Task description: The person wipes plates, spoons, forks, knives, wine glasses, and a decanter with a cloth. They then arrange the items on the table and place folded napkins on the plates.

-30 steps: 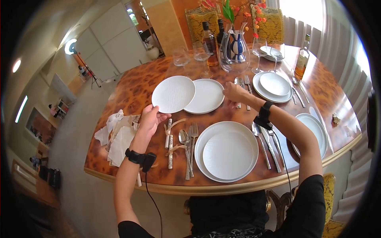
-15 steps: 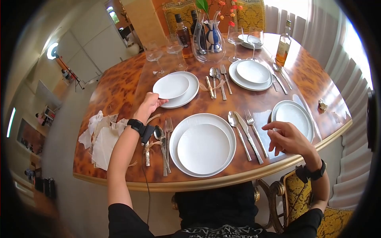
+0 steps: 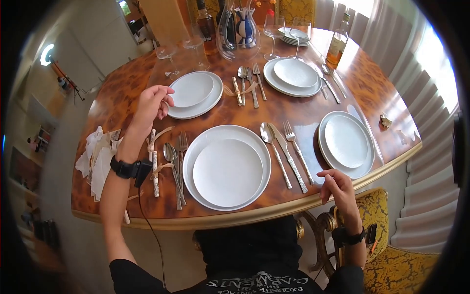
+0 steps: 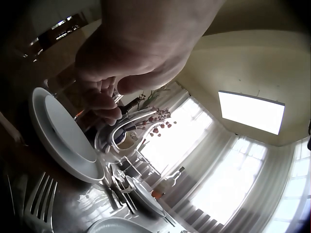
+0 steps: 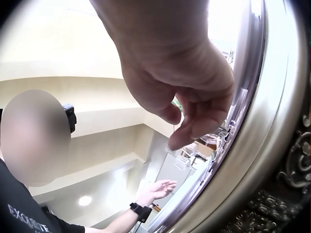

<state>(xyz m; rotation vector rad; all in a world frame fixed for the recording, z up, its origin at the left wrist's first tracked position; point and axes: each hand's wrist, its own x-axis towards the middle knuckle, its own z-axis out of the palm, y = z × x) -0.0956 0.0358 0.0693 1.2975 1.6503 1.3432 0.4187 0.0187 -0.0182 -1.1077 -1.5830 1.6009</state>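
In the head view my left hand (image 3: pixel 152 107) hovers at the left edge of a small white plate (image 3: pixel 193 90), which sits on a larger white plate (image 3: pixel 214 101). Its fingers are loosely curled and hold nothing. The left wrist view shows those stacked plates (image 4: pixel 70 128) below the fingers. My right hand (image 3: pixel 340 190) hangs over the table's front edge, fingers loosely bent around nothing. Closest to it are a fork (image 3: pixel 299 152) and an oval-looking pair of stacked plates (image 3: pixel 346 142). In the right wrist view this hand (image 5: pixel 180 87) is beside the gold table rim.
Two stacked plates (image 3: pixel 227 172) lie front centre, flanked by cutlery. Tied napkin rolls (image 3: pixel 155 174) and crumpled cloths (image 3: pixel 100 164) lie at left. Tall wine glasses (image 3: pixel 274 32), a glass decanter (image 3: pixel 230 46) and bottles (image 3: pixel 339 41) stand at the back. A patterned chair (image 3: pixel 367 220) adjoins the front edge.
My left hand set the small plate onto the far-left larger plate and released it. My right hand left the far cutlery and came back to the front right edge. The view shifted too.
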